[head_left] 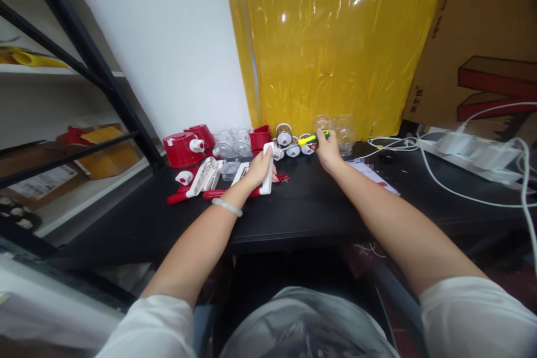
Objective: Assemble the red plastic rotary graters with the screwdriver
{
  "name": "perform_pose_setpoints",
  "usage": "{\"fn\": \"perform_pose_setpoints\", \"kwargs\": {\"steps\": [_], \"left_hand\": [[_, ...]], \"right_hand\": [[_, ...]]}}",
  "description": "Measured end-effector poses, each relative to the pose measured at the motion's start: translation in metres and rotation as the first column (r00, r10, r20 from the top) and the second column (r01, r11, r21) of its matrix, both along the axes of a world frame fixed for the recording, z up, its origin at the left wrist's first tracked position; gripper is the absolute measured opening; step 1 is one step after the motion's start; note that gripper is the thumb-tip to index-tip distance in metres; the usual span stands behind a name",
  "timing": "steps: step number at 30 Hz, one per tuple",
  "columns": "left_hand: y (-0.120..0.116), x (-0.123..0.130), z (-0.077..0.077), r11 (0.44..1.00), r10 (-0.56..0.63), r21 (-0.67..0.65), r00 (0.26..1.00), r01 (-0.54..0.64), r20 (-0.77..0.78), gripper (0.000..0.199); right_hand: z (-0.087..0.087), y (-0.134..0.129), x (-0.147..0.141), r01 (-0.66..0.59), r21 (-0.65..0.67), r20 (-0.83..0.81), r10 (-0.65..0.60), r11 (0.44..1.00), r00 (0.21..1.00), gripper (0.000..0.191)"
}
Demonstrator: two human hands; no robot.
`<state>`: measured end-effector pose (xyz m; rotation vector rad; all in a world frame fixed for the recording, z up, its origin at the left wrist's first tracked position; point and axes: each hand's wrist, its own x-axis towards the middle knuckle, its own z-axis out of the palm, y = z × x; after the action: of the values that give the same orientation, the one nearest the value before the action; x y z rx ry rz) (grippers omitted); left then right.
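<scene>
My left hand (257, 173) is closed around a white crank handle (267, 183) with a red grip, holding it above the black table. In my right hand (329, 152) is a screwdriver (309, 140) with a yellow and green handle. Its shaft points left, with the tip at or close to the upper end of the crank; exact contact is too small to tell. Small red pieces (283, 178) lie just right of the crank. More white crank handles (205, 177) with red grips rest to the left. Behind my hands stand several metal grater drums (284, 135) with white ends.
Red plastic housings (178, 151), a red hopper (260, 137) and clear plastic parts (235, 142) line the table's back. A phone-like flat item (372, 175) lies at right, near white cables and a power strip (474, 158). A yellow-wrapped panel (335, 39) rises behind.
</scene>
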<state>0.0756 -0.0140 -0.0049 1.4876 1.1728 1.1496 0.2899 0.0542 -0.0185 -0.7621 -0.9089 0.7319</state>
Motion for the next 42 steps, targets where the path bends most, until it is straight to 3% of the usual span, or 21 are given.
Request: {"fn": "perform_pose_setpoints", "kwargs": {"steps": [5,15,26,30,34,42], "left_hand": [[-0.004,0.001,0.003,1.0,0.008,0.008,0.999,-0.007,-0.049,0.043],[-0.007,-0.002,0.003,0.992,0.069,0.118,0.971,-0.043,-0.227,0.037],[0.001,-0.001,0.001,0.968,0.187,0.199,0.967,-0.152,-0.171,0.053],[-0.002,0.001,0.001,0.971,0.144,0.217,0.971,-0.101,-0.19,0.057],[-0.003,0.002,0.0,0.972,0.137,0.22,0.962,-0.084,-0.237,0.047],[-0.004,0.003,0.002,0.986,0.098,0.154,0.972,-0.065,-0.215,0.043]], "right_hand": [[-0.002,0.0,-0.002,-0.036,0.007,0.017,0.036,0.999,0.999,0.051],[-0.005,0.003,0.002,0.024,0.018,0.099,-0.026,1.0,0.995,0.057],[-0.003,-0.003,0.003,0.08,-0.058,0.149,-0.07,0.995,0.986,0.048],[-0.001,-0.007,-0.001,0.039,-0.055,0.141,-0.031,0.998,0.99,0.048],[0.0,-0.011,-0.004,-0.003,-0.044,0.141,0.01,0.999,0.99,0.049],[-0.002,-0.01,-0.004,-0.027,-0.052,0.159,0.035,0.998,0.987,0.048]]}}
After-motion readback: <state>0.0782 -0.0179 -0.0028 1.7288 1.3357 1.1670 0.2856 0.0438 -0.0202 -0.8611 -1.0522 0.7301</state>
